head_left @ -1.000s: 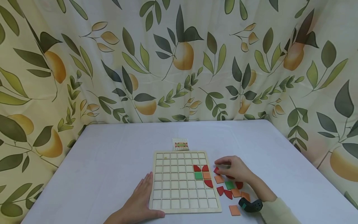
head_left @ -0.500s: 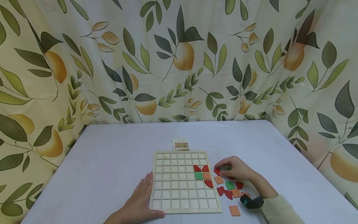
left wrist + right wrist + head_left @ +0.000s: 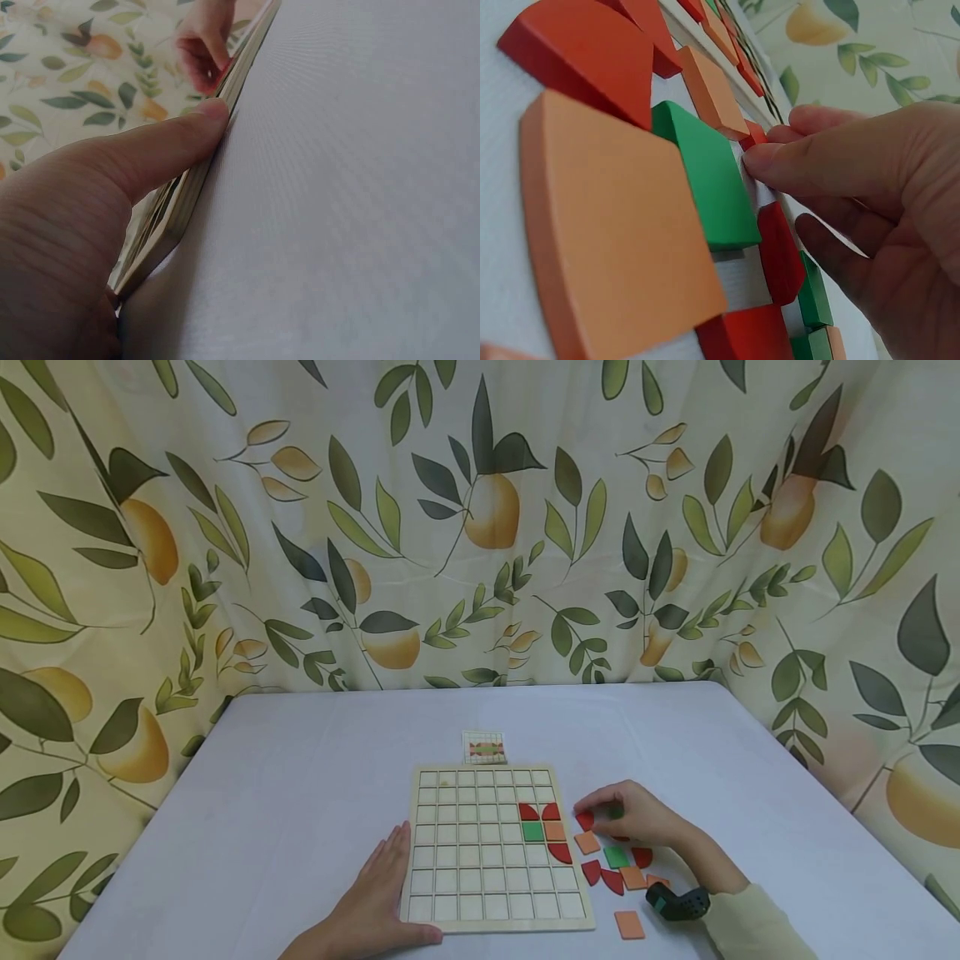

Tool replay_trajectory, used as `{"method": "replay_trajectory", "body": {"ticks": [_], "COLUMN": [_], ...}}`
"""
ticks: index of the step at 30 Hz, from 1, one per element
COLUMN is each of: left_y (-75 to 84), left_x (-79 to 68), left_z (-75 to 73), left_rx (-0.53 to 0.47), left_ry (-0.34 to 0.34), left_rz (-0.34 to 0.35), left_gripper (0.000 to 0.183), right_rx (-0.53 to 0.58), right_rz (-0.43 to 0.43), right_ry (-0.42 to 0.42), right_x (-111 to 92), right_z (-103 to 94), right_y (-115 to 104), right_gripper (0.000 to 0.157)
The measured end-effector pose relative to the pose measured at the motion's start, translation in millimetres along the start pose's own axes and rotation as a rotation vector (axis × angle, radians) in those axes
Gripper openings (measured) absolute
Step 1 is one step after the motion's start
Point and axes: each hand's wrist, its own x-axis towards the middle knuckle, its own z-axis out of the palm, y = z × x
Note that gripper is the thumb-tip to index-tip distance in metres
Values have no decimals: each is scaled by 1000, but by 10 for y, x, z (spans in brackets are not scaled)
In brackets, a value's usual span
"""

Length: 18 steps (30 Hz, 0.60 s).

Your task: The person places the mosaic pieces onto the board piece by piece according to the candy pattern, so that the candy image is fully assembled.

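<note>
My left hand [image 3: 372, 887] lies along the left edge of a pale wooden grid board [image 3: 468, 881], its fingers straight. The thumb presses the board's near edge, as the left wrist view shows of the board's rim [image 3: 180, 214]. Just right of the board, my right hand [image 3: 633, 812] pinches a red quarter-round tile [image 3: 584, 821] between thumb and fingers, at table level. That tile is mostly behind the thumb in the right wrist view. On the board sit red quarter-round tiles [image 3: 559, 852], a green square tile [image 3: 532, 831] and an orange square tile [image 3: 554, 831].
Loose tiles lie right of the board: an orange square [image 3: 587, 842], a green square [image 3: 617, 857] and several red quarter-rounds [image 3: 612, 882]. Another orange square [image 3: 629, 925] lies nearer. A small pattern card [image 3: 484, 748] touches the board's far edge. A patterned curtain [image 3: 480, 610] hangs behind the table.
The red quarter-round tile has turned and shifted slightly right and nearer in my right fingers. A green tile now shows behind that hand. The left hand stays in place.
</note>
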Motion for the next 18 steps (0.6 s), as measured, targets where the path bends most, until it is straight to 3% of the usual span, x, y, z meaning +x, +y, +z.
{"method": "replay_trajectory", "body": {"ticks": [18], "left_y": [11], "left_x": [6], "left_z": [-9], "left_rx": [13], "left_ry": [-7], "left_rz": [-1], "left_gripper": [131], "right_rx": [-49], "right_rz": [-13], "right_ry": [-2], "right_x": [29], "right_z": [19], "right_y": [-5], "right_gripper": [20]}}
